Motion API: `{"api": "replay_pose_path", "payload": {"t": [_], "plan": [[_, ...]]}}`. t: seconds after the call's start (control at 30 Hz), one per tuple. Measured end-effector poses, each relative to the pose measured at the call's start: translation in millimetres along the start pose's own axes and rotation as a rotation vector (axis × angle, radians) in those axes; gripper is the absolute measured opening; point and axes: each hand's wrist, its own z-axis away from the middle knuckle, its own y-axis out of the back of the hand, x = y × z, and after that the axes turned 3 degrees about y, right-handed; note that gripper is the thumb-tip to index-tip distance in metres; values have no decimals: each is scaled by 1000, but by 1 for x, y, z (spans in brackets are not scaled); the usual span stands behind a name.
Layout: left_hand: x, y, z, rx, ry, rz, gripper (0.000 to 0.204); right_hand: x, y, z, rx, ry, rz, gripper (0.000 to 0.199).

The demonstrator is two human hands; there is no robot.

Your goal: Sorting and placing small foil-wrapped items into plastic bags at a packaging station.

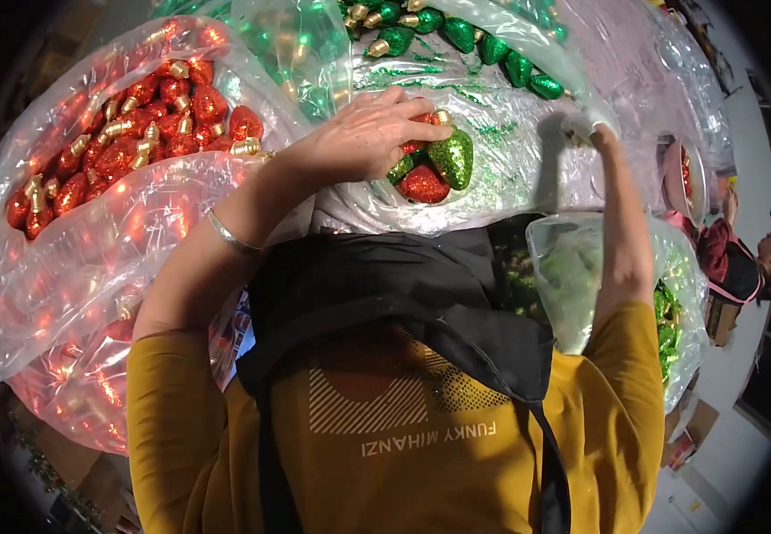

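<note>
Ornaments (430, 165) shaped like fat light bulbs sat bunched in and just below the left hand (363, 133), whose fingers curled down over them, pinching a red one under the fingertips while a green glitter bulb with a gold cap and a red glitter bulb lay touching beside the grip. They were rough with glitter, the caps smooth and metallic. Beneath the grip spread a crinkled clear plastic bag (501, 169) dusted with green glitter. Left of that hand, a clear bag of red bulbs (136, 125) bulged (glossy, gold-capped); beyond the fingers lay a row of green bulbs (457, 36). The left forearm came in bent, a thin bracelet (230, 233) at the wrist. The right hand (586, 132) was stretched far forward, arm straight, gripping a fold of plastic; whether anything else was in it I could not tell.
</note>
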Motion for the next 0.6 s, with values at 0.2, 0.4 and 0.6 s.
{"api": "replay_pose_path", "payload": {"t": [0.2, 0.4, 0.6], "plan": [[-4, -1, 1, 56, -34, 30, 55, -251, 47, 70, -400, 398, -715, 67], [-11, -5, 2, 7, -30, 73, 56, -301, -6, 95, -326, 362, -534, 76], [-11, -7, 1, 171, -61, 179, 67, -311, -37, 116, -228, 433, -454, 80]]}}
